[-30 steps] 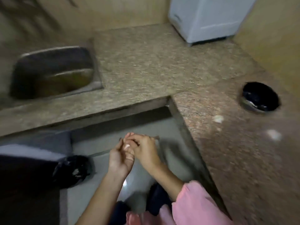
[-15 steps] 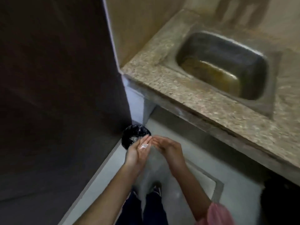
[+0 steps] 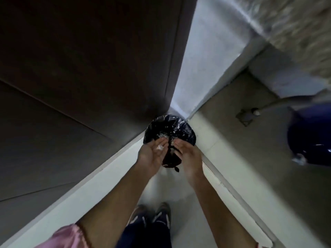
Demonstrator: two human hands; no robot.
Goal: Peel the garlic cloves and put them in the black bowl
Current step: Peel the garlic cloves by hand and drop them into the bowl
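1. White, papery scraps of garlic skin (image 3: 160, 148) are being carried on the upturned palm of the left hand (image 3: 152, 155). They are showing as thin, crumpled and faintly glossy, and are lying near the base of the fingers.
2. Nothing is being gripped by the left hand. Its fingers are being held loosely extended and slightly cupped, and the scraps are only resting on the skin.
3. Nothing is being grasped by the right hand (image 3: 189, 154) either. It is being held just beside the left, palm turned towards it, with the fingers straight and relaxed. The fingertips of the two hands are nearly meeting.
4. Both hands are being held above a black-lined bin (image 3: 182, 130), which is standing on the floor in a corner. Its shiny liner is creased, and pale flecks (image 3: 162, 135) are being shown at its near left rim.
5. A dark flap (image 3: 170, 159) is being seen between the two palms. Whether it belongs to the liner cannot be told.
6. The corner is being framed by a dark panel (image 3: 80, 68) on the left and a white wall (image 3: 206, 68) on the right.
7. Also being shown: a speckled stone counter (image 3: 304, 24) at upper right, a blue container (image 3: 311, 136) at the right edge, shoes (image 3: 152, 215) and a pink sleeve (image 3: 60, 237) at the bottom.
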